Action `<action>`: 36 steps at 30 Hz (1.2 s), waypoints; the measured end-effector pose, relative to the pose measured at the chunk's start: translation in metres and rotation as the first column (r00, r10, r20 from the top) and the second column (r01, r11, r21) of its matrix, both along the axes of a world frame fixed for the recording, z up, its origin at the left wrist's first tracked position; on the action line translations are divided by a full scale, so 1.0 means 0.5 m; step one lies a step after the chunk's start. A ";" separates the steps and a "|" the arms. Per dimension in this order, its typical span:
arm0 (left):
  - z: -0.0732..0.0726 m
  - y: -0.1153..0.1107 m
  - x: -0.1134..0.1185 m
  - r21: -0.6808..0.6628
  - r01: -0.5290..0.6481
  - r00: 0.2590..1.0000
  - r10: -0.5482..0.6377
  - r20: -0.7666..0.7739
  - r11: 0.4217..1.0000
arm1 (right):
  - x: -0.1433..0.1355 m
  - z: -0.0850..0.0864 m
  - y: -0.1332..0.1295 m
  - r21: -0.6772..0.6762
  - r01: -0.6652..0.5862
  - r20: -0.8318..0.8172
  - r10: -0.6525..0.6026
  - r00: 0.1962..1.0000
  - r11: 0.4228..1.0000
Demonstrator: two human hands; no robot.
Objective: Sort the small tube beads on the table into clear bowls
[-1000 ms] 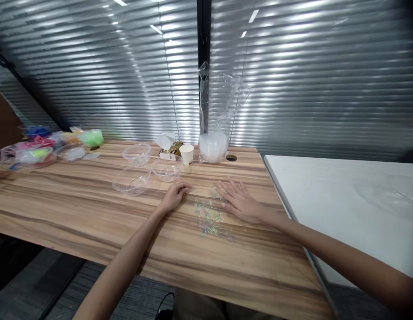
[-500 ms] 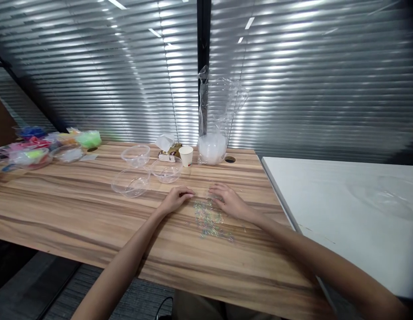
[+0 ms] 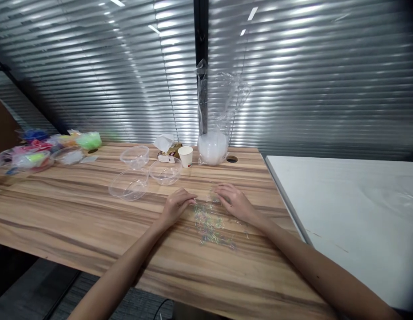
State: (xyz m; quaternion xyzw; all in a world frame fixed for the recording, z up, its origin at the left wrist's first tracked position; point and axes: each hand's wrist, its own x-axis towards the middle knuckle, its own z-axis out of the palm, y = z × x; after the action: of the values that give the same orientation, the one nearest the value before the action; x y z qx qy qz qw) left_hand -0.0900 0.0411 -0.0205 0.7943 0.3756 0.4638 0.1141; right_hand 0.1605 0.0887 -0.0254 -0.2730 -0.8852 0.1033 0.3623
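A loose spread of small, thin, pale-coloured translucent pieces [image 3: 208, 224] lies on the wooden table between my forearms. At its upper left edge, my left hand [image 3: 177, 205] has thumb and fingertips pressed together in a pinch. Whatever sits between those fingertips is too small to name. To the right of the spread, my right hand [image 3: 236, 203] rests low over the table, fingers stretched forward and thumb apart. Some clear pieces lie by its fingertips, and it does not visibly grip any.
Three clear plastic bowls [image 3: 129, 189] stand left of centre. Behind them are a tissue pack [image 3: 168, 153], a paper cup [image 3: 185, 157] and bagged stacked bowls [image 3: 212, 149]. Colourful bagged material [image 3: 89, 141] crowds the far left. A white table [image 3: 343, 200] adjoins on the right.
My left hand's fingertips have come together in a pinch slightly nearer me. The right hand has shifted a little to the right. The view has moved slightly.
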 end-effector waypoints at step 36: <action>0.084 0.090 -0.131 0.069 -0.693 0.717 0.696 -0.047 0.718 | 0.012 -0.011 0.025 0.120 0.011 0.002 -0.011 1.000 0.993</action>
State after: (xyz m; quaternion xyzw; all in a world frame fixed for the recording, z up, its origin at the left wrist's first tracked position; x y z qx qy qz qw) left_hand -0.1554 0.0863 0.0214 0.6136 0.6387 0.4534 -0.0999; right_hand 0.1665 0.1012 -0.0311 -0.2556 -0.8888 0.0474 0.3775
